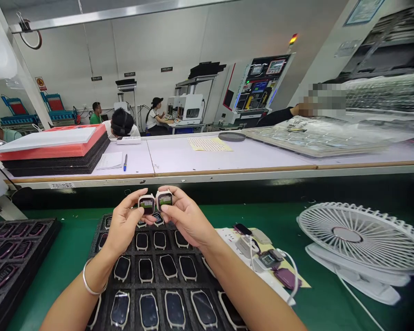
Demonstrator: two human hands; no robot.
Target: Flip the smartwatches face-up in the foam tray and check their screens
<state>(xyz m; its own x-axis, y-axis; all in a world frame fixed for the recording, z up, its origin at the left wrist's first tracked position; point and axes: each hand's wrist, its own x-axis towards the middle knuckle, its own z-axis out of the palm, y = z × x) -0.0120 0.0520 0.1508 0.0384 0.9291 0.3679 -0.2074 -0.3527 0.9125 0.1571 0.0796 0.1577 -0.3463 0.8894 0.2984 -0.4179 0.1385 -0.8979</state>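
Note:
Two pale-framed watch bodies with lit screens are held up side by side over a black foam tray [131, 287]. My left hand [124, 223] has its fingers closed round the edges of the left watch [146, 204]. The right watch [164, 201] is pinched in my right hand [189, 220], thumb across its lower front. Below, the tray holds several rows of similar watches with dark screens, such as one watch [146, 270], each in its own compartment. My forearms cover parts of the tray.
At the left lies another foam tray [37, 257] with purple-framed watches. To the right are a power strip with chargers [248, 246] and a white fan [347, 234]. A raised shelf [179, 161] crosses ahead, bearing foam stacks and a blue pen [125, 162]. Several people sit beyond.

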